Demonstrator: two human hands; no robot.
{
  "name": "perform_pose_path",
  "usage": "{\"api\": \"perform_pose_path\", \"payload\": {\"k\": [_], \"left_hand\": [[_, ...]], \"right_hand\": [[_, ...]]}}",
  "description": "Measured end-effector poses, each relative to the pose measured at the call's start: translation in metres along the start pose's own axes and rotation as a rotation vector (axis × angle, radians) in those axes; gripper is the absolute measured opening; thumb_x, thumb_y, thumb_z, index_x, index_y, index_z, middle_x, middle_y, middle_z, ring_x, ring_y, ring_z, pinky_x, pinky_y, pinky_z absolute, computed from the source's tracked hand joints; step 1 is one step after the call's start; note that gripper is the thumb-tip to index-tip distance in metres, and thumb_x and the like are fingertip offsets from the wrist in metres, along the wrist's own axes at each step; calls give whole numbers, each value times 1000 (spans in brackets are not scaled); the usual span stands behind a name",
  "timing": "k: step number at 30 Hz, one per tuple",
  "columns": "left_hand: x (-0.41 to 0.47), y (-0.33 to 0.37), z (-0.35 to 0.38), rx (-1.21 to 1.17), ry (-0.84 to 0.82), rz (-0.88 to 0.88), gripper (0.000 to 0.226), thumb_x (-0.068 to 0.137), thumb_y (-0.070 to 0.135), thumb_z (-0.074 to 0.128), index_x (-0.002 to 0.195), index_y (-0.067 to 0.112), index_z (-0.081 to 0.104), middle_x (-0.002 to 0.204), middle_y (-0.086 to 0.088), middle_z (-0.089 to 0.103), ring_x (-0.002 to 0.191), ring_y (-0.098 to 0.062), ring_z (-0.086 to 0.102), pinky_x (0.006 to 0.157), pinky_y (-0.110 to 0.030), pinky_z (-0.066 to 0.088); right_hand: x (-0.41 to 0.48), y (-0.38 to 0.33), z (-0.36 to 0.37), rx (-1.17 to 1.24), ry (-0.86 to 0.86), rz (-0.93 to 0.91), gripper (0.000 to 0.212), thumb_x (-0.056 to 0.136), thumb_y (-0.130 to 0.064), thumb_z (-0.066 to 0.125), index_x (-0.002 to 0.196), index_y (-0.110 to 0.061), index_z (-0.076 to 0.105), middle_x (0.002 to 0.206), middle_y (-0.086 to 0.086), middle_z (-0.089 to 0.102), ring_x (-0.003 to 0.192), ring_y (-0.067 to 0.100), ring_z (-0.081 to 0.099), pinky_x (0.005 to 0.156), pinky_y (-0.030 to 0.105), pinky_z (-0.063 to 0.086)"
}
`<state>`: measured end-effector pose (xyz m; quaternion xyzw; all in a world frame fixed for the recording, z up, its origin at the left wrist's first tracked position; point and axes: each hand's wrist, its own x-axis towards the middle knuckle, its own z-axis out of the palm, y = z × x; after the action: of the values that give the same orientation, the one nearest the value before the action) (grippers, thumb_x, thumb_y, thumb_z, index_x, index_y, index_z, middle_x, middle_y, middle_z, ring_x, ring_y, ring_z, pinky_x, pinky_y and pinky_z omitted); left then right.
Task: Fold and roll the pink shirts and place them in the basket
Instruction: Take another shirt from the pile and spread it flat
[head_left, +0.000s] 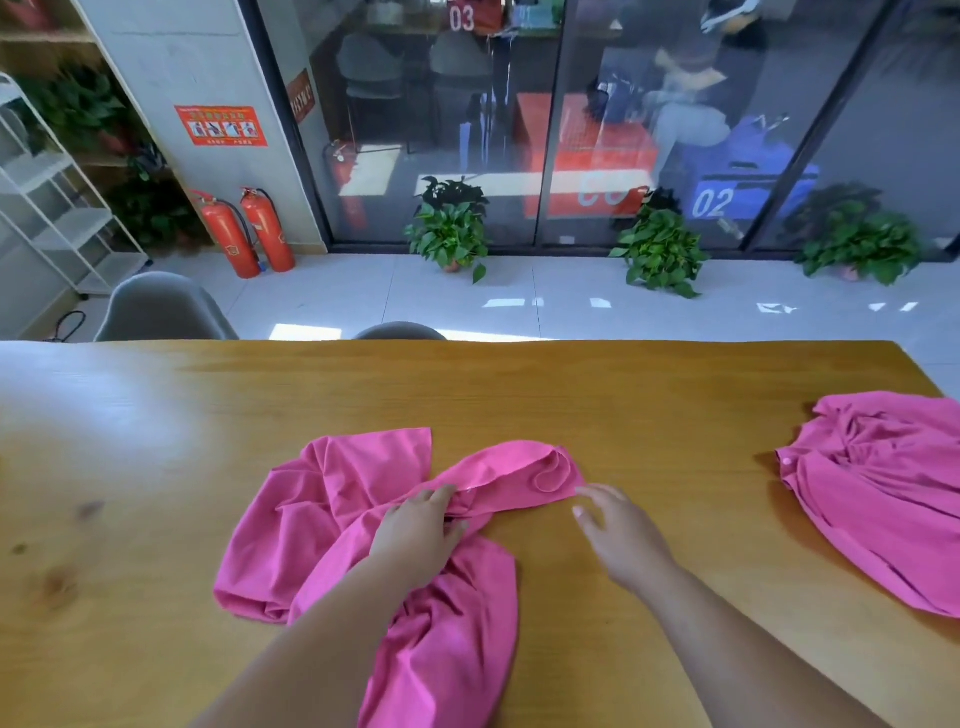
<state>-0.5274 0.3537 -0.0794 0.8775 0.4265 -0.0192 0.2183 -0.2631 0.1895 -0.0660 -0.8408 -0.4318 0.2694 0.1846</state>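
Where the wooden table (623, 395) meets its near edge, the first pink shirt (447, 639) runs off the bottom of the view. Its long axis leads from that edge toward the table's middle, then bends right into a narrow band that ends in a curled, rolled-looking opening. A broader flap spreads to the left, its far corner square. The cloth is thin, smooth and heavily creased.

The left hand (418, 535) lies on the bunched middle, fingers and thumb closed round a ridge of fabric. The right hand (621, 535) holds nothing, fingers spread and relaxed, just beside the band's right end; whether it touches the wood I cannot tell.

At the table's right edge lies a second pink shirt (883, 493), crumpled into a rounded heap with a small button on its left side, well apart from the first.

Beyond the far edge stand two grey chairs (161, 306), then pale floor tiles (467, 296), three potted plants (452, 234) and two red fire extinguishers (228, 234) before a glass wall (415, 104).
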Motion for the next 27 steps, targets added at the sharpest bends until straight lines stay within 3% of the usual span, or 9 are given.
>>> {"api": "perform_pose_path", "payload": {"k": [3,5,11,14,16,18,20,24,27], "left_hand": [[1,-1,6,44,10,3,53,102,43,55,152,31,42,148,3,57,133,-24,57,114,-48,45],[5,3,3,39,14,-14,52,103,38,55,152,30,42,149,4,58,132,-26,58,112,-49,46],[23,-7,-6,51,41,-113,33,100,24,58,131,29,66,116,6,74,107,-26,68,94,-44,52],[35,-17,-11,139,19,-118,16,98,22,54,97,27,69,95,6,72,89,-26,68,78,-39,48],[47,-23,-18,183,19,-130,18,99,19,53,88,26,65,88,6,67,79,-25,66,71,-37,45],[63,-31,-26,205,42,-155,20,100,14,50,96,21,68,93,5,65,79,-23,66,73,-37,51],[80,-37,-38,200,73,-190,23,100,7,46,108,17,66,104,3,63,86,-21,67,80,-40,55],[113,-39,-68,227,129,-289,24,97,3,42,111,17,55,106,-1,61,94,-26,66,82,-40,45],[133,-33,-87,250,141,-352,22,94,0,37,105,17,46,88,-1,63,71,-23,58,73,-39,40]], "right_hand": [[-7,-14,27,-123,-120,-109,52,109,-44,51,159,-34,43,170,-10,31,154,16,32,124,35,31],[-5,-29,38,-191,-192,-159,59,108,-48,49,164,-37,32,175,-10,19,158,19,24,127,40,28],[13,-40,54,-411,-294,-216,76,106,-64,37,169,-32,9,177,-8,8,163,18,7,130,48,19],[29,-31,52,-512,-223,-252,77,105,-66,30,169,-29,11,176,-9,14,162,16,11,129,46,19],[42,-23,45,-549,-201,-264,79,100,-70,17,168,-29,15,174,-9,20,160,17,17,129,45,21],[56,-16,33,-583,-178,-262,80,99,-70,14,168,-29,19,173,-10,25,159,19,23,129,46,21],[69,-9,20,-611,-164,-232,74,105,-66,27,168,-29,20,172,-11,26,159,21,23,129,47,20],[100,8,-8,-680,-156,-139,71,107,-64,26,168,-30,17,174,-14,21,161,24,18,129,48,19],[126,18,-27,-714,-152,-46,64,108,-61,21,163,-31,33,171,-13,30,162,26,13,127,51,20]]}}
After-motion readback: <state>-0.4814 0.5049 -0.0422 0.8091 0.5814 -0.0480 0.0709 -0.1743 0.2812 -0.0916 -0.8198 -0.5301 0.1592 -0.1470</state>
